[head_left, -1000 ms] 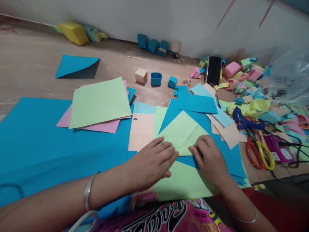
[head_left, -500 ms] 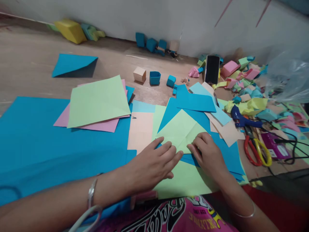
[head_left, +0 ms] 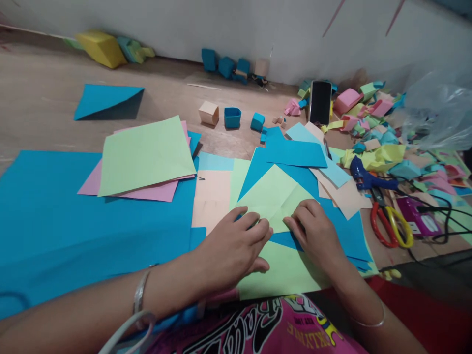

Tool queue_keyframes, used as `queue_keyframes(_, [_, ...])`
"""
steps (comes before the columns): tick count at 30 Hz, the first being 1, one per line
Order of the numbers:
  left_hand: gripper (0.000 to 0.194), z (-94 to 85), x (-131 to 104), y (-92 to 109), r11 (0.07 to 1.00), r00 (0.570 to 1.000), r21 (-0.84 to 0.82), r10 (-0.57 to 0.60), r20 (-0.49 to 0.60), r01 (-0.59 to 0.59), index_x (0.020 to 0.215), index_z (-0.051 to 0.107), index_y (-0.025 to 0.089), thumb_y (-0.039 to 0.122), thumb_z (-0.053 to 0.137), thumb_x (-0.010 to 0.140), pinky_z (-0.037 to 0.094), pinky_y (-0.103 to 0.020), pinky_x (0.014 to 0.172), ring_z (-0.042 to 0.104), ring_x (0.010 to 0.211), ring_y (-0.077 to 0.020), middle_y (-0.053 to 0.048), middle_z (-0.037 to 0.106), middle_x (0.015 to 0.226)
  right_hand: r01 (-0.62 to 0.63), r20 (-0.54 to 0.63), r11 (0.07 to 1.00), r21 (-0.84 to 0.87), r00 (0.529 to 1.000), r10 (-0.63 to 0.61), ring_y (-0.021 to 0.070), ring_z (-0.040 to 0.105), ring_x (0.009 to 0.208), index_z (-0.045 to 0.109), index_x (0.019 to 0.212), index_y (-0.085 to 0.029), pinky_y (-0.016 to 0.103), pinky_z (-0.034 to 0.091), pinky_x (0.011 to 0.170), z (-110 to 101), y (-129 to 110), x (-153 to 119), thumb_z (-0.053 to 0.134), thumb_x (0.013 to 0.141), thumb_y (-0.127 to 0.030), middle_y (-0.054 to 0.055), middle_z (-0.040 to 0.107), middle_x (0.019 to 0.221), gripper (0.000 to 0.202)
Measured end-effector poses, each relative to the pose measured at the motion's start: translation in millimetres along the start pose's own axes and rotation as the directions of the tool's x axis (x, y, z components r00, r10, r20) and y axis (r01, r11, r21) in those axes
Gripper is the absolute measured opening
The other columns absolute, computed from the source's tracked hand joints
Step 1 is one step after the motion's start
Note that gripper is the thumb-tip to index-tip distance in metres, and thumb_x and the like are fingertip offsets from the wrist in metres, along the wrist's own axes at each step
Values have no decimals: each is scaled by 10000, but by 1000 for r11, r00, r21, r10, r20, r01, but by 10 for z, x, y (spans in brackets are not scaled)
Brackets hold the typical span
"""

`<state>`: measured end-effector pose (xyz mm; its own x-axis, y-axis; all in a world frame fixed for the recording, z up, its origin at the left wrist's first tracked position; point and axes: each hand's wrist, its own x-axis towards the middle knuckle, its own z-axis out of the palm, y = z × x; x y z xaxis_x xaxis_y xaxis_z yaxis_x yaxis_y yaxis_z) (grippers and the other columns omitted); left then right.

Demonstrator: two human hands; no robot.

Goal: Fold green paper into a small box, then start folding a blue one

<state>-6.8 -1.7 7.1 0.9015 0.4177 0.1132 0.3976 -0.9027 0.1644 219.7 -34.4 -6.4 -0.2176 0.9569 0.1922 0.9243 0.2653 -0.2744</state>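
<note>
A light green paper (head_left: 275, 194) with a pointed top and a crease lies on blue and green sheets in front of me. My left hand (head_left: 236, 246) rests over its lower left edge, fingers spread and slightly bent. At its lower right edge, my right hand (head_left: 313, 226) has thumb and fingers pinched on the paper. Below both hands is a larger green sheet (head_left: 280, 275). The left fingertips hide part of the folded paper's lower edge.
Stacked green and pink sheets (head_left: 147, 157) lie on a large blue sheet (head_left: 92, 221) at left. Scissors (head_left: 393, 223), a blue glue gun (head_left: 368, 177), a phone (head_left: 320, 102) and many paper pieces are at right. Small paper boxes (head_left: 232, 118) stand behind.
My left hand has shifted slightly, its fingers more bent and its thumb further out. The right hand keeps its pinch. The whole view has moved a little.
</note>
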Motion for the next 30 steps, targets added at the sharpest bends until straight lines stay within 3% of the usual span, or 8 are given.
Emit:
queue_keyframes(4, [582,13,-16,-3,1000,1000,13,7,1,-7,1224,542,143,564,613,828,324,-429,1013,511,1078,-250,-66,594,1152,-8,-28,1000,13,1000,8,185,466,744,426,770,-225,311,401,650,19,4,-37,493,937,-273,35,454,800,187])
queue_keyframes(12, [551,-4,-4,-10,1000,1000,10,4,16,-5,1215,538,146,525,640,829,341,-428,994,527,1065,-246,-55,602,1129,106,-63,994,-17,992,-107,232,522,930,485,859,-211,359,457,756,-3,192,-183,497,921,-192,104,532,949,66])
queue_keyframes(18, [572,5,2,-12,1000,999,20,18,28,-19,1228,532,145,541,630,827,345,-433,1003,516,1081,-257,-58,592,1150,58,-223,994,-93,972,-77,248,525,950,546,975,-191,383,470,758,-94,89,-294,536,885,-118,124,543,1005,116])
queue_keyframes(23, [550,15,-14,-20,999,1000,30,27,14,-27,1243,522,148,517,622,847,354,-437,992,508,1084,-258,-68,590,1148,63,-199,998,-26,978,-67,257,544,980,539,1122,-178,412,468,825,-112,25,-376,549,867,-81,135,589,1043,273])
queue_keyframes(30, [482,4,10,10,998,1000,59,16,20,-17,1203,557,160,501,608,866,371,-441,977,507,1058,-251,-66,587,1177,-55,-141,989,136,987,75,203,570,919,540,1097,-217,338,477,784,-98,62,-395,558,895,-166,75,617,978,209])
